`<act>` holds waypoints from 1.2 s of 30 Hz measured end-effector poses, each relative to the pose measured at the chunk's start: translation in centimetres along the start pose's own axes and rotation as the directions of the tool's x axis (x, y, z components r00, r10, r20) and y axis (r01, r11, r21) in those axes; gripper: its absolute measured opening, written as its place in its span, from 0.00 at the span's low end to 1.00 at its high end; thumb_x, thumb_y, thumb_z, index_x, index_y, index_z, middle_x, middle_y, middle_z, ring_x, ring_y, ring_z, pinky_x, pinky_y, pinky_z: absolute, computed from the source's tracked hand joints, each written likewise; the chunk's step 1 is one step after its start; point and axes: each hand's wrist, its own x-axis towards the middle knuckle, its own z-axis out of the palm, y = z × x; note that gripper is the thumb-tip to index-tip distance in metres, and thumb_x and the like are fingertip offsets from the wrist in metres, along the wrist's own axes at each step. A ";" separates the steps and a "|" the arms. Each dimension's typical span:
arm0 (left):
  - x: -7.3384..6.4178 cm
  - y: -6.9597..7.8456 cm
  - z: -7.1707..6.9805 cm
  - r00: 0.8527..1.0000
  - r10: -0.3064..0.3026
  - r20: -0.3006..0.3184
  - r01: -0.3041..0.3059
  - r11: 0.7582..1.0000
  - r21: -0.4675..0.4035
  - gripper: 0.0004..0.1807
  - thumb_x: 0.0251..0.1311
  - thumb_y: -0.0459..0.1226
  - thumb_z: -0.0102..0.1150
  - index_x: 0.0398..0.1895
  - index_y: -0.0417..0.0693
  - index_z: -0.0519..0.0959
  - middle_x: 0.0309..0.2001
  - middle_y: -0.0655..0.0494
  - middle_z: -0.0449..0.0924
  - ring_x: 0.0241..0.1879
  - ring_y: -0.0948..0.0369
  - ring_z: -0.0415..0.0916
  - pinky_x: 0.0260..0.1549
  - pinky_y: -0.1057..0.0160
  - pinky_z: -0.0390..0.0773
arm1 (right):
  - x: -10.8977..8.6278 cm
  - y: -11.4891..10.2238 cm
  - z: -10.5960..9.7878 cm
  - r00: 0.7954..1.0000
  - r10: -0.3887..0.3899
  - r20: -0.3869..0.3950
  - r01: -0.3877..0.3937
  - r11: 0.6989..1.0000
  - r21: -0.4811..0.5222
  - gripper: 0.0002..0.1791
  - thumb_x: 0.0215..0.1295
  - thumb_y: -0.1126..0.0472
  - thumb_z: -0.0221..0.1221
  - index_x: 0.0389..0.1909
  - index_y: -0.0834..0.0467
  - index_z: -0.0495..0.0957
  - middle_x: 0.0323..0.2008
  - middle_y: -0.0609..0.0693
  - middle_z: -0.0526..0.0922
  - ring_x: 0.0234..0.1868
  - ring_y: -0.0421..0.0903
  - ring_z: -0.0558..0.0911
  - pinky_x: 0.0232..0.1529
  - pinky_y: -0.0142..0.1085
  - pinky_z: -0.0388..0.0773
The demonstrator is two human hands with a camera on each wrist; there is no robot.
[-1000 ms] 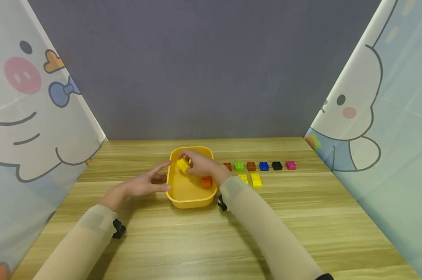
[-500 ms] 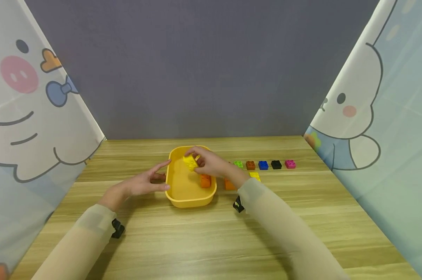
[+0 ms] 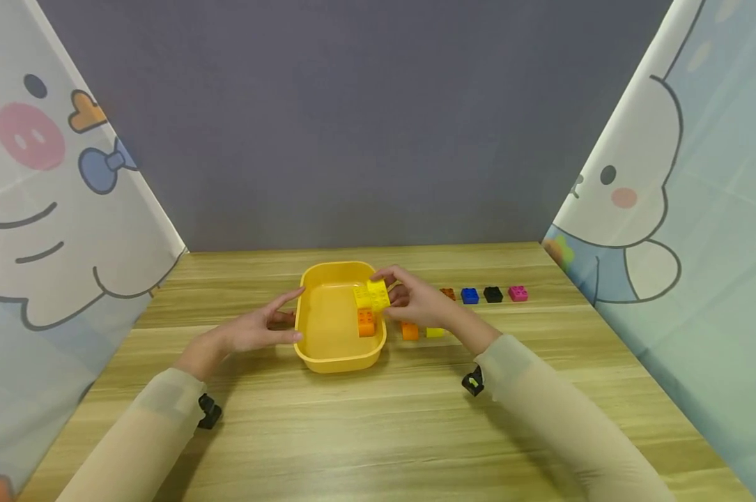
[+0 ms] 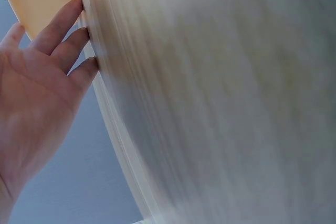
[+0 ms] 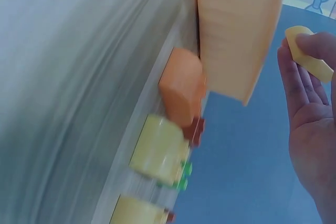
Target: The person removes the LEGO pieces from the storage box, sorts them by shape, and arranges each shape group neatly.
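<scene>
My right hand [image 3: 415, 300] pinches a yellow toy building brick [image 3: 378, 293] between thumb and fingers, over the right rim of a yellow plastic bin [image 3: 340, 364]. The right wrist view shows the same yellow brick [image 5: 310, 59] raised above the bin wall [image 5: 236, 30]. Inside the bin, near its right side, lies an orange brick [image 3: 366, 325]. At the bin's left rim, my left hand [image 3: 252, 329] has its fingers spread and relaxed, with thumb and forefinger tips right at the edge. In the left wrist view, the left hand [image 4: 42, 82] holds nothing.
Right of the bin, an orange brick [image 3: 410, 331] and a yellow brick [image 3: 435, 332] sit in front. Behind, a row has brown [image 3: 447, 293], blue [image 3: 469, 295], black [image 3: 493, 294] and pink bricks [image 3: 518, 293]. My right hand hides others. A grey wall [image 3: 365, 125] stands behind the table.
My right hand has lifted the yellow brick from the bin's far left part and carried it right, to the right rim. The left hand has stayed at the left rim.
</scene>
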 end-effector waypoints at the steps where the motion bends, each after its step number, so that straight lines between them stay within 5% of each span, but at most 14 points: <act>1: 0.0 0.0 0.0 1.000 0.000 0.000 0.000 1.000 -0.002 0.57 0.75 0.50 0.70 0.92 0.67 0.40 0.80 0.29 0.67 0.80 0.33 0.65 0.75 0.31 0.72 | -0.4 0.1 -0.3 1.000 0.004 -0.009 -0.004 1.000 -0.001 0.34 0.73 0.72 0.68 0.76 0.53 0.69 0.60 0.59 0.72 0.46 0.49 0.81 0.51 0.35 0.83; 13: -0.1 -0.1 0.3 1.000 -0.008 0.001 0.008 1.000 0.008 0.57 0.75 0.52 0.70 0.92 0.66 0.39 0.81 0.29 0.65 0.81 0.32 0.64 0.74 0.29 0.71 | -5.9 1.3 -3.9 0.991 0.038 -0.127 -0.055 0.990 -0.129 0.34 0.72 0.66 0.72 0.75 0.54 0.72 0.56 0.56 0.81 0.49 0.50 0.82 0.53 0.42 0.85; 25: -0.2 0.0 0.1 1.000 0.008 0.003 -0.008 1.000 0.004 0.57 0.75 0.50 0.70 0.92 0.65 0.39 0.81 0.28 0.65 0.80 0.32 0.64 0.74 0.30 0.72 | -10.4 4.9 -6.7 0.976 0.054 -0.212 -0.071 0.995 -0.075 0.34 0.69 0.75 0.70 0.73 0.65 0.71 0.57 0.66 0.78 0.43 0.41 0.84 0.44 0.29 0.86; 36: -0.1 -0.1 0.0 1.000 0.012 0.005 -0.012 1.000 0.009 0.58 0.74 0.50 0.71 0.93 0.65 0.39 0.80 0.29 0.66 0.80 0.33 0.65 0.74 0.31 0.72 | -13.3 7.2 -8.4 0.953 0.225 -0.200 -0.251 0.961 -0.113 0.35 0.71 0.72 0.70 0.76 0.64 0.71 0.66 0.71 0.74 0.53 0.54 0.87 0.50 0.28 0.86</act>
